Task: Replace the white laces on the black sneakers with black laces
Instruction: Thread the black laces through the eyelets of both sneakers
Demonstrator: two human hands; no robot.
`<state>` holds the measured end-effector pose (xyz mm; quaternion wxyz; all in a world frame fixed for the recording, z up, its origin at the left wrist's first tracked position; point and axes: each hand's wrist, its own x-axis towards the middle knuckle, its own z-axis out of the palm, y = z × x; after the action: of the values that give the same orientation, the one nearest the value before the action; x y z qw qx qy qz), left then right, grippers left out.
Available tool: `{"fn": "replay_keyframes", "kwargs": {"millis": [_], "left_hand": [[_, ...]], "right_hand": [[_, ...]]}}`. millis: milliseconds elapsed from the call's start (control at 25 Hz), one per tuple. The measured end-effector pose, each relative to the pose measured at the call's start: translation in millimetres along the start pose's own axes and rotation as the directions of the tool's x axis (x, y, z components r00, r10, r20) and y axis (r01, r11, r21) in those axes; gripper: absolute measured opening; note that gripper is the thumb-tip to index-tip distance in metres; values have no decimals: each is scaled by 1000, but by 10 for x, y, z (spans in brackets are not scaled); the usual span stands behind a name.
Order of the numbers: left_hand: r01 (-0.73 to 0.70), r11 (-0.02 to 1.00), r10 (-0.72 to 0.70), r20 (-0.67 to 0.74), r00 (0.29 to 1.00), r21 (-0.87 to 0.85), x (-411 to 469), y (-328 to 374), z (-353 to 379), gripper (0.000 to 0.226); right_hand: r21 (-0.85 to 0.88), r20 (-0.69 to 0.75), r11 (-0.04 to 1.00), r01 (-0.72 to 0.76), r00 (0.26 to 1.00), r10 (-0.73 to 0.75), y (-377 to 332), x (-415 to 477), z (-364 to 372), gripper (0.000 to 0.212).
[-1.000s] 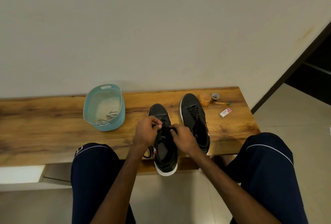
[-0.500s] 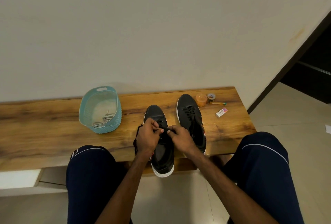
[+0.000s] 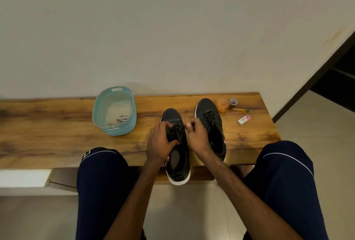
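Hands, two, bare, both at the near sneaker [image 3: 179, 163]. Left hand [image 3: 160, 141]: fingers curled over the tongue area, gripping the black lace [image 3: 177, 130]. Right hand [image 3: 197, 136]: fingertips [image 3: 189, 124] drawn together, pinching the same lace at the shoe's right edge; the strand within the pinch is too small to make out.

Near sneaker: black, white sole, toe to the wall, heel overhanging the front edge of the desk [image 3: 48, 124].

Second sneaker [image 3: 208, 109]: black, just beside the first on its right, black-laced, partly behind the right hand.

Basket [image 3: 123, 131]: pale blue plastic, left of the shoes, well apart from them; white laces [image 3: 117, 121] lie inside.

Right end of the desk: orange jar [image 3: 222, 105], small jar [image 3: 233, 102], pencil [image 3: 240, 109], eraser [image 3: 244, 119].

Knees in dark trousers, lower corners.
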<state>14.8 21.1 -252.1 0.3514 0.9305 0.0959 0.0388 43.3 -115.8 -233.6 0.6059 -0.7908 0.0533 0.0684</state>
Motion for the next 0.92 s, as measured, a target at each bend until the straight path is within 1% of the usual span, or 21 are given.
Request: {"fn": "replay_keyframes", "kwargs": {"millis": [40, 80, 120, 160, 200, 240, 280, 320, 360, 400, 440, 480, 520, 560, 640, 720, 760, 800, 840, 880, 920], "left_hand": [[19, 998, -18, -7, 1000, 62, 2, -20, -12, 63], [65, 994, -64, -7, 998, 89, -3, -31, -22, 70], [116, 988, -116, -6, 993, 99, -11, -33, -24, 76], [159, 983, -159, -5, 987, 96, -23, -35, -16, 80], [196, 978, -196, -8, 981, 75, -44, -36, -5, 83], [231, 972, -231, -12, 973, 38, -72, -38, 10, 86], [262, 965, -262, -20, 965, -2, -104, -38, 19, 90], [285, 958, -286, -34, 958, -35, -137, -43, 26, 95], [301, 952, -304, -47, 952, -60, -166, -53, 28, 99], [315, 945, -320, -55, 946, -84, -191, -65, 24, 102], [332, 937, -339, -55, 939, -112, -210, -74, 22, 104], [348, 927, -357, -48, 933, -140, -222, -83, 20, 105], [364, 917, -373, -28, 928, -163, -230, -90, 20, 105], [377, 908, -383, 5, 924, -184, -236, -97, 20, 103], [395, 894, -393, 53, 918, -211, -247, -106, 20, 100], [374, 908, -380, 8, 925, -187, -257, -89, 15, 99], [355, 921, -364, -34, 931, -161, -257, -81, 16, 99], [338, 930, -348, -53, 936, -148, -252, -78, 21, 98], [336, 929, -345, -37, 938, -155, -243, -75, 29, 96], [353, 919, -357, 8, 934, -178, -233, -71, 38, 93], [377, 907, -373, 58, 926, -188, -233, -69, 45, 90]], "right_hand": [[242, -14, 970, 30, 1000, -28, -148, 4, -95, 12], [522, 0, 851, 55, 998, -64, -282, 29, -242, 13], [730, 27, 680, 66, 992, -124, -382, 55, -425, 12], [811, 32, 579, 82, 982, -184, -432, 80, -595, 11], [768, 29, 629, 119, 975, -221, -439, 90, -722, 10], [605, 32, 779, 166, 972, -232, -406, 84, -783, 10], [302, 46, 931, 204, 972, -229, -329, 73, -772, 11], [-37, 91, 972, 233, 969, -229, -205, 61, -689, 13], [-307, 176, 913, 269, 959, -223, -83, 31, -559, 15], [-495, 273, 810, 314, 941, -198, 20, -15, -409, 18], [-612, 346, 710, 347, 926, -153, 99, -54, -274, 20], [-677, 359, 640, 364, 922, -145, 142, -80, -176, 20], [-706, 326, 611, 358, 930, -167, 142, -93, -130, 17], [-693, 285, 634, 342, 939, -194, 115, -93, -137, 11], [-530, 177, 789, 311, 950, -256, 4, -88, -260, 6], [-160, 11, 935, 317, 947, -320, -162, -75, -471, 10], [79, -66, 941, 328, 944, -324, -246, -70, -579, 12], [297, -102, 896, 331, 944, -315, -320, -77, -677, 14], [453, -94, 834, 315, 947, -307, -366, -81, -764, 16], [527, -59, 803, 280, 954, -295, -378, -82, -820, 19], [508, -26, 824, 249, 961, -274, -356, -77, -837, 24]]}}
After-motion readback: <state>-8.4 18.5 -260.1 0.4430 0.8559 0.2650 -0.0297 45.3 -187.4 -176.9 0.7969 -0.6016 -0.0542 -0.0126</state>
